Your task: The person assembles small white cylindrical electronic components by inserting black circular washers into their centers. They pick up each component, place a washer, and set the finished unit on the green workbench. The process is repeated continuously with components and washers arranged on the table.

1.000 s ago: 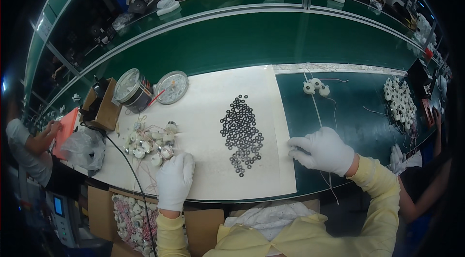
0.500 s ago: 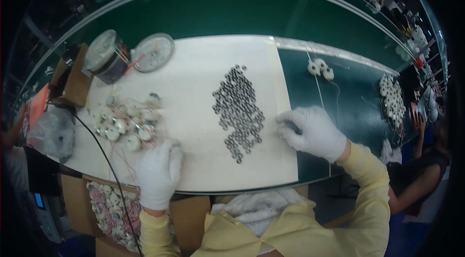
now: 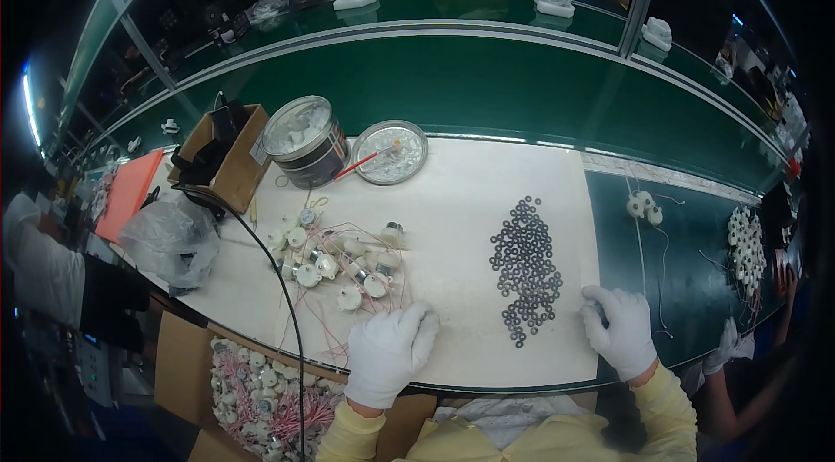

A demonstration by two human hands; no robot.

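Note:
My left hand (image 3: 384,358), in a white glove, rests at the near edge of the white sheet (image 3: 452,244), just below a loose heap of small white motors (image 3: 350,298) with pink wires. Its fingers are bent and pressed together; whatever may be between them is hidden. A flat, long pile of small dark rings (image 3: 524,266) lies on the sheet, right of the motors. Beside the pile, at the sheet's right edge, is my gloved right hand (image 3: 624,336). Its thumb and forefinger curve with a gap between them, and no held thing shows.
Behind the motors stand a round tub (image 3: 306,157), a lid (image 3: 396,168) with a red stick and a cardboard box (image 3: 243,168). A black cable (image 3: 283,284) crosses the left side. Below it, another box holds many motors (image 3: 261,392). More motors (image 3: 746,244) lie far right, near another person's arm.
The view has swung up and left, so the bench appears lower and further right. Both hands stay at about the same places beside the motors and the ring pile.

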